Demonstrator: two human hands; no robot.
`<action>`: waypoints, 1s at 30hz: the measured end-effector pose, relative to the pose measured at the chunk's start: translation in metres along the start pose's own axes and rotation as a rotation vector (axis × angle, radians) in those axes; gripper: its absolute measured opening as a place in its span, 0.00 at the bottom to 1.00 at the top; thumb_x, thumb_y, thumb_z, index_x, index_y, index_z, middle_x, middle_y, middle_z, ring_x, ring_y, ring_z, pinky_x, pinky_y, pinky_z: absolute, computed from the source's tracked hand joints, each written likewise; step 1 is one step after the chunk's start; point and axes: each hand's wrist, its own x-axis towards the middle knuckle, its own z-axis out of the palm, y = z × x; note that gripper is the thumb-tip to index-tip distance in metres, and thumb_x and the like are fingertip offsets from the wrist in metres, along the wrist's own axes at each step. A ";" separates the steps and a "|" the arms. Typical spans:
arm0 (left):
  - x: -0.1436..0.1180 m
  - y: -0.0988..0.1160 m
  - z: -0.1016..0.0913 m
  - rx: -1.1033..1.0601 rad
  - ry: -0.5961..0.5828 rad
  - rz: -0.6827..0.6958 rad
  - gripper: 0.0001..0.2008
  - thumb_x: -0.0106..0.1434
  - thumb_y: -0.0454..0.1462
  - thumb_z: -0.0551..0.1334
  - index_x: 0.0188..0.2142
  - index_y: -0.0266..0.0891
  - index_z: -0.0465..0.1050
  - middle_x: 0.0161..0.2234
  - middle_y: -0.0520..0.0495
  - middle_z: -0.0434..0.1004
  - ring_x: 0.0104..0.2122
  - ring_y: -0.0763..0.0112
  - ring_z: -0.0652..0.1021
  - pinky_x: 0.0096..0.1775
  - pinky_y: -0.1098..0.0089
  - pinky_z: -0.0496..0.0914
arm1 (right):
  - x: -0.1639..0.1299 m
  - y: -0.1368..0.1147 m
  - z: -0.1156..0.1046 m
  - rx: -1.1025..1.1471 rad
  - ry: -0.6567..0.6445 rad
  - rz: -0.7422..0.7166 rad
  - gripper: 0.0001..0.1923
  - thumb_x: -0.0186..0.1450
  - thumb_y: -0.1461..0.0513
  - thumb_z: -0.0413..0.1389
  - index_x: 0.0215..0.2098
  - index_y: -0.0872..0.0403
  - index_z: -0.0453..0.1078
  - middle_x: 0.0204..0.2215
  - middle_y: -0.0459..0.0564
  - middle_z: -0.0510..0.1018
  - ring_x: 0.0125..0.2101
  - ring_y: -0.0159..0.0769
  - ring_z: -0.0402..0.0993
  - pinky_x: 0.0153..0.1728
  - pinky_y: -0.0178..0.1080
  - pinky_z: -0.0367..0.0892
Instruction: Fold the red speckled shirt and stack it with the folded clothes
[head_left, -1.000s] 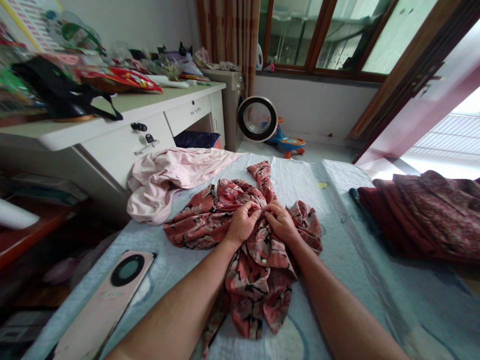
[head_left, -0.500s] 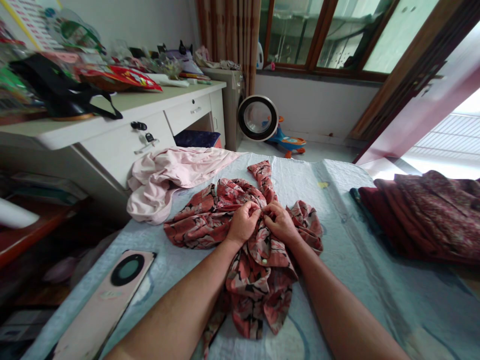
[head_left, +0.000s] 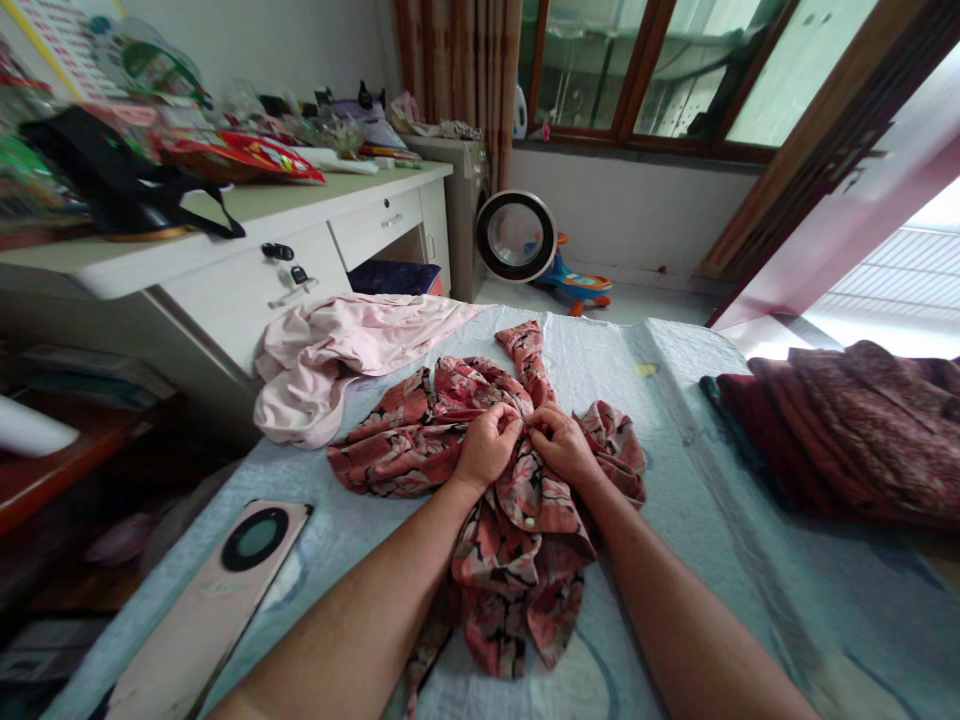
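A red floral shirt (head_left: 499, 570) with black and beige patterning lies crumpled on the bed, one sleeve stretched toward the far edge. My left hand (head_left: 489, 443) pinches its fabric near the middle of the heap. Close beside it, almost touching, my right hand (head_left: 561, 442) grips the same cloth with bent fingers. What sits between the fingertips is too small to make out. Below the hands, a pale button (head_left: 529, 522) shows on the front of the shirt.
Pale pink clothing (head_left: 352, 345) lies at the bed's far left. A phone (head_left: 217, 610) rests near the left edge of the light blue bed sheet (head_left: 675, 600). Folded dark red clothes (head_left: 847, 430) are stacked at right. Beyond stands a cluttered desk (head_left: 315, 205).
The fingers of my right hand have shifted very slightly at the cloth. Everything else looks the same.
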 end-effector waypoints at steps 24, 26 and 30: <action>-0.002 0.000 0.000 0.000 -0.014 0.074 0.07 0.59 0.36 0.63 0.38 0.38 0.72 0.30 0.52 0.75 0.32 0.71 0.74 0.37 0.72 0.67 | 0.000 0.006 0.000 0.073 0.006 0.060 0.06 0.59 0.66 0.53 0.32 0.52 0.72 0.31 0.46 0.73 0.33 0.34 0.70 0.39 0.38 0.66; -0.002 0.001 0.000 0.001 -0.017 0.069 0.06 0.59 0.36 0.62 0.37 0.38 0.72 0.30 0.52 0.74 0.31 0.71 0.73 0.36 0.72 0.67 | 0.000 0.006 0.000 0.072 0.005 0.061 0.07 0.58 0.66 0.53 0.32 0.52 0.72 0.31 0.46 0.73 0.33 0.34 0.70 0.39 0.38 0.66; -0.002 0.002 0.000 0.003 -0.021 0.029 0.06 0.60 0.37 0.62 0.36 0.38 0.73 0.28 0.52 0.74 0.29 0.72 0.72 0.35 0.72 0.67 | -0.001 0.004 0.000 0.057 0.000 0.062 0.07 0.59 0.66 0.53 0.33 0.52 0.72 0.32 0.46 0.73 0.34 0.34 0.70 0.39 0.38 0.66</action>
